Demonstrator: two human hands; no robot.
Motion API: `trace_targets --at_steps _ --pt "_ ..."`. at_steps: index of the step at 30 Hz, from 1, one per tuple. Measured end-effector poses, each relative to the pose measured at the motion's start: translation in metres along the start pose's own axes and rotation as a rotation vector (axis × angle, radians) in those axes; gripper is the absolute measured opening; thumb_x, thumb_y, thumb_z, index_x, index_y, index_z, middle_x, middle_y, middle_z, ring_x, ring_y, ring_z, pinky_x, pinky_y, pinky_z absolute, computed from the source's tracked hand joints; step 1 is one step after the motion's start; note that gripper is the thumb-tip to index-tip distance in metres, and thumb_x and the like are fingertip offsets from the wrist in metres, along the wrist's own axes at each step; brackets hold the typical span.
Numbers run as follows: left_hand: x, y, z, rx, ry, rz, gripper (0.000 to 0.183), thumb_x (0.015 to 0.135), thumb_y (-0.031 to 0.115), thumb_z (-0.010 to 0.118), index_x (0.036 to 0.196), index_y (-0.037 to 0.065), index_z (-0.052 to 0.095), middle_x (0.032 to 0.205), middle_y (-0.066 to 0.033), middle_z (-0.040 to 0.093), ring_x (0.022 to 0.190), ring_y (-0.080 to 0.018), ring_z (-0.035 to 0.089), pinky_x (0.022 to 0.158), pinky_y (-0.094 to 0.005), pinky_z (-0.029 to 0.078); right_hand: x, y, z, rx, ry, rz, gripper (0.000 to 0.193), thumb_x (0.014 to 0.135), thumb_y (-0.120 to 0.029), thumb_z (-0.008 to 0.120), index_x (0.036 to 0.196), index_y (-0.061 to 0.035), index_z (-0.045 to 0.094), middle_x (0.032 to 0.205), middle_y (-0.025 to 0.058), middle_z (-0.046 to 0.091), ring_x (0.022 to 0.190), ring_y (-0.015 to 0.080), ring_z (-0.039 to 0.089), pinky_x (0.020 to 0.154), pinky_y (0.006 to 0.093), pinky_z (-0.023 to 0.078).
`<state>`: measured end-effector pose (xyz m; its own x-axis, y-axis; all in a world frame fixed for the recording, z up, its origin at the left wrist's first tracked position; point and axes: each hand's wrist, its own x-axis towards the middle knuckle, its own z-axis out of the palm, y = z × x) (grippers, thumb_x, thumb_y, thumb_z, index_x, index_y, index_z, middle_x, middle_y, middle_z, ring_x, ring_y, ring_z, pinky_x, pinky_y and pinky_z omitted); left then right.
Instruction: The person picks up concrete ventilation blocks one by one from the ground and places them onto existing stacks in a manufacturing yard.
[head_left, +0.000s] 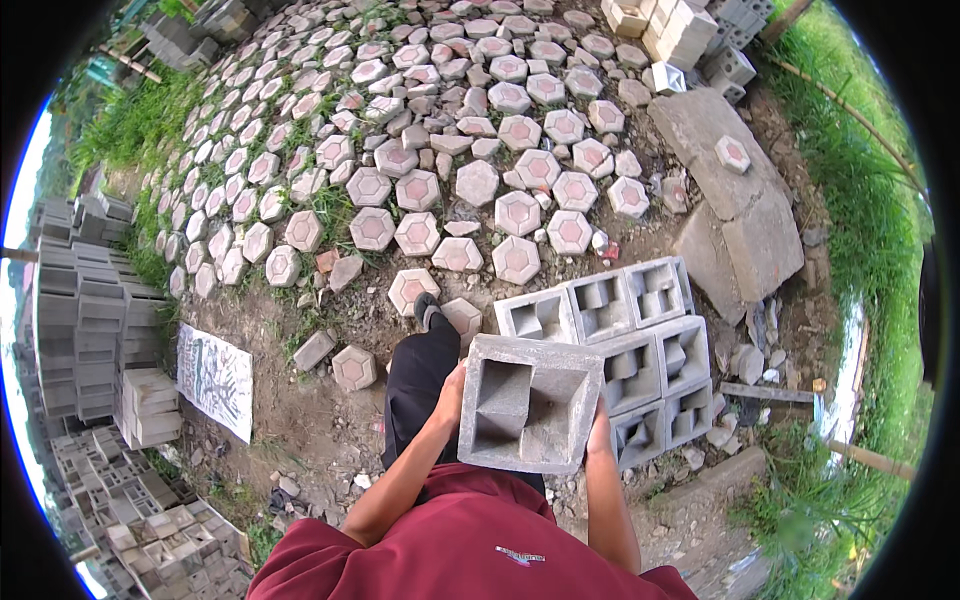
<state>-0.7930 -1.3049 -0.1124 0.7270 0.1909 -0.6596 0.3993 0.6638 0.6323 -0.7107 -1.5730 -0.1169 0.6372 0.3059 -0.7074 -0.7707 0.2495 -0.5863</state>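
A grey hollow concrete block [484, 405] is held up in front of my body, its open face turned upward and showing slanted inner walls. My left hand [452, 392] grips its left side, and my right hand [600, 432] presses against its right side; most fingers of both are hidden by the block. Just beyond and to the right, several similar hollow blocks [612, 347] sit on the ground in close rows, their openings facing up. The held block overlaps the near left part of that group in view.
Hexagonal pavers [418, 234] cover the ground ahead, with loose stones and weeds between them. Broken concrete slabs [735, 190] lie at the right. Stacked grey blocks [80, 320] stand at the left beside a printed sheet [214, 380]. My shoe [426, 310] rests among pavers.
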Motion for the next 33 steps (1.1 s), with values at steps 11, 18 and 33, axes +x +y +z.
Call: trace_targets --at_steps 11,18,33 --pt "0.045 0.196 -0.122 -0.038 0.274 0.007 0.051 0.099 0.039 0.029 0.123 0.004 0.058 0.111 -0.0106 0.063 0.101 -0.0193 0.057 0.088 -0.0321 0.044 0.092 -0.093 0.307 -0.259 -0.187 0.145 0.054 0.1 -0.044 0.03 0.134 -0.006 0.047 0.123 0.003 0.056 0.111 0.0159 0.052 0.097 0.0293 0.038" --pt "-0.031 0.398 -0.08 -0.2 0.363 0.138 0.047 0.097 0.041 0.036 0.118 0.005 0.059 0.106 -0.011 0.064 0.087 -0.0215 0.062 0.078 -0.0361 0.051 0.09 -0.139 0.444 -0.169 -0.419 0.016 0.057 0.099 -0.051 0.032 0.132 -0.0074 0.049 0.122 0.0068 0.057 0.106 0.0187 0.056 0.09 0.0317 0.046" --pt "0.052 0.565 -0.14 -0.518 0.427 0.389 0.044 0.093 0.042 0.041 0.112 0.007 0.06 0.099 -0.0107 0.064 0.08 -0.023 0.063 0.071 -0.0358 0.053 0.243 -0.204 0.679 -0.373 -0.769 0.078 0.063 0.096 -0.055 0.036 0.131 -0.0042 0.051 0.119 0.0076 0.059 0.101 0.0155 0.059 0.085 0.0296 0.048"
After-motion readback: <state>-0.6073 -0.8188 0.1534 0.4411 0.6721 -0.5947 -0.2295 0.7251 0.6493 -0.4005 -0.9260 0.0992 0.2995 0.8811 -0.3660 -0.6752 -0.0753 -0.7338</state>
